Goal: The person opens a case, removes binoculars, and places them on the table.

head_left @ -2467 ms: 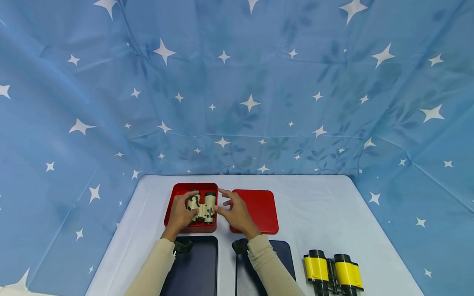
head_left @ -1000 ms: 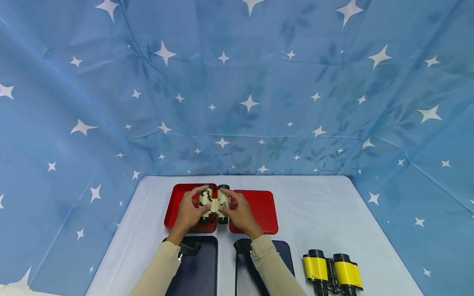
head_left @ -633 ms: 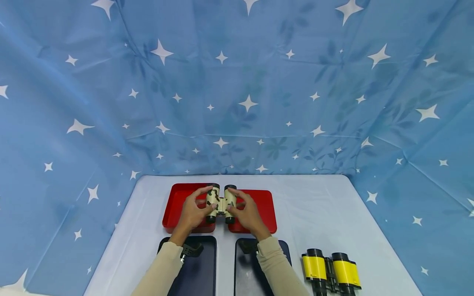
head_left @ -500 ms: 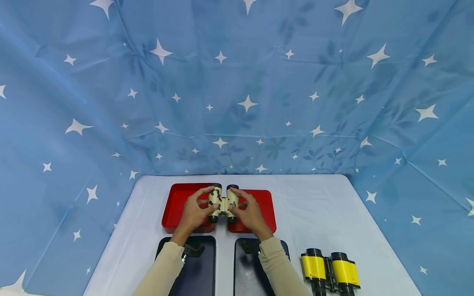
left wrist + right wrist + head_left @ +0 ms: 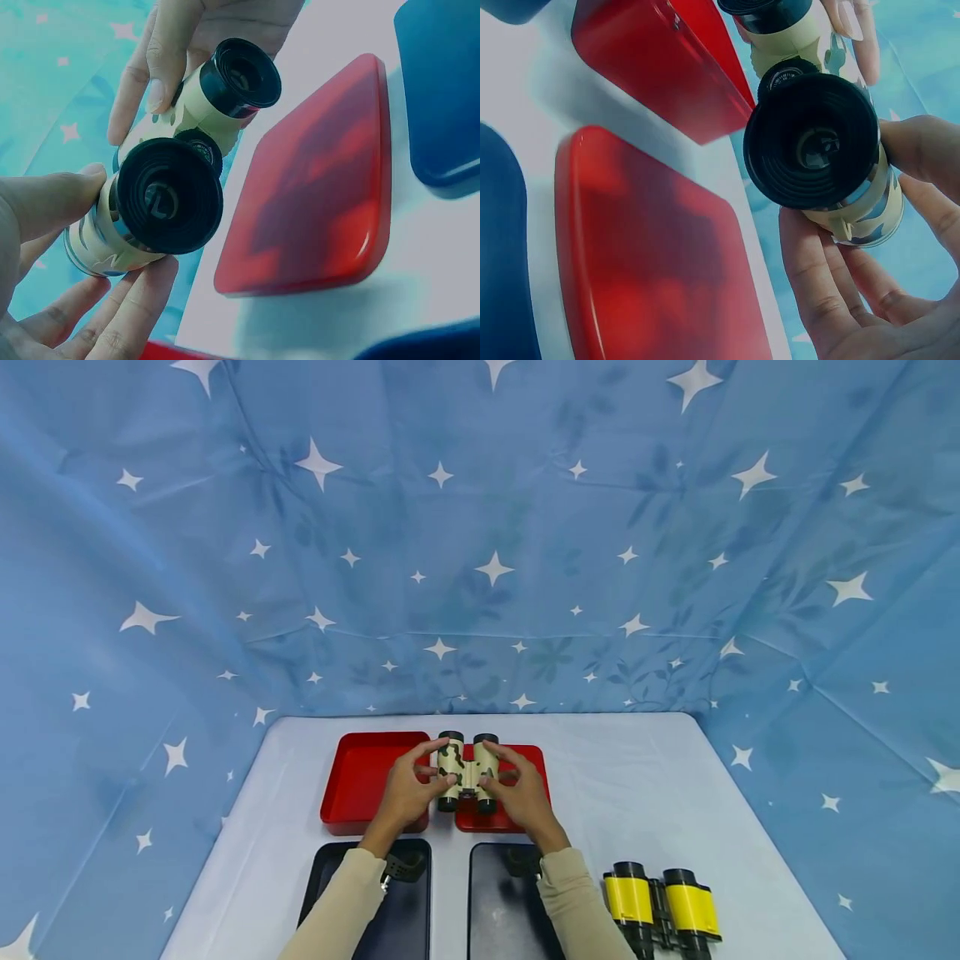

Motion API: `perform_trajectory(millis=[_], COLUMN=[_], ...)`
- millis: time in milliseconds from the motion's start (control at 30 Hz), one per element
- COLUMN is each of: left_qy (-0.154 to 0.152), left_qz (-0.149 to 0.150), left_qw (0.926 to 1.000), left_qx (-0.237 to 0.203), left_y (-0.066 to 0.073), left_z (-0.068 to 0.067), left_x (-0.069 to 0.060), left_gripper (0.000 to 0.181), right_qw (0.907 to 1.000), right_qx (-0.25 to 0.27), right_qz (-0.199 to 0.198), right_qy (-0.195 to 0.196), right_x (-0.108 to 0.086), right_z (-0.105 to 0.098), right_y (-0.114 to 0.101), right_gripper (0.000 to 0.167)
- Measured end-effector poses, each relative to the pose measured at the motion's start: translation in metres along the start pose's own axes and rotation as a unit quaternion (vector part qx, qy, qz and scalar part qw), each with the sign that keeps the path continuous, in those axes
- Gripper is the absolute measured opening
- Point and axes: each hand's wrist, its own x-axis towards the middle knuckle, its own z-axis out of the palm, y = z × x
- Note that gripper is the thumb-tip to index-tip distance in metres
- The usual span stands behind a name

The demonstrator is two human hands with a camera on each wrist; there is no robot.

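Note:
Camouflage-patterned binoculars (image 5: 450,766) with black eyecups hang between both hands, above the gap between a red box and a flat red lid. My left hand (image 5: 407,792) grips the left barrel with thumb and fingers. The right barrel is held the same way by my right hand (image 5: 525,793). In the left wrist view the eyepieces of the binoculars (image 5: 169,196) face the camera, and the red lid (image 5: 315,187) lies below, shaded. The right wrist view shows the lid (image 5: 652,255) and the open red box (image 5: 652,67) beyond the binoculars.
The open red box (image 5: 367,777) stands at the back left of the white table (image 5: 622,777). Two dark trays, a left one (image 5: 408,910) and a right one (image 5: 498,918), lie in front. Yellow and black binoculars (image 5: 632,900) lie at front right. A blue starry curtain (image 5: 480,527) surrounds the table.
Both hands took hold of the camouflage binoculars inside the red box, lifted them out and carried them right toward the red lid. The box now shows a bare red inside.

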Motion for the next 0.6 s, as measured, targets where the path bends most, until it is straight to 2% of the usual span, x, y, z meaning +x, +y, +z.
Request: perform_trajectory(millis=[167, 433, 600], left_qy=[-0.014, -0.023, -0.039], left_qz=[0.015, 0.006, 0.007], left_qw=[0.9998, 0.9996, 0.9987], left_qx=[0.000, -0.018, -0.032], left_y=[0.001, 0.007, 0.009], left_z=[0.011, 0.028, 0.038], left_x=[0.002, 0.006, 0.009], left_gripper=[0.060, 0.059, 0.059], right_qw=[0.9998, 0.9992, 0.9988], right_qx=[0.005, -0.002, 0.003], right_qz=[0.003, -0.004, 0.005], right_qy=[0.019, 0.040, 0.048], right_x=[-0.005, -0.010, -0.013], right_z=[-0.012, -0.030, -0.041], right_y=[0.002, 0.011, 0.016], right_gripper=[0.060, 0.059, 0.057])
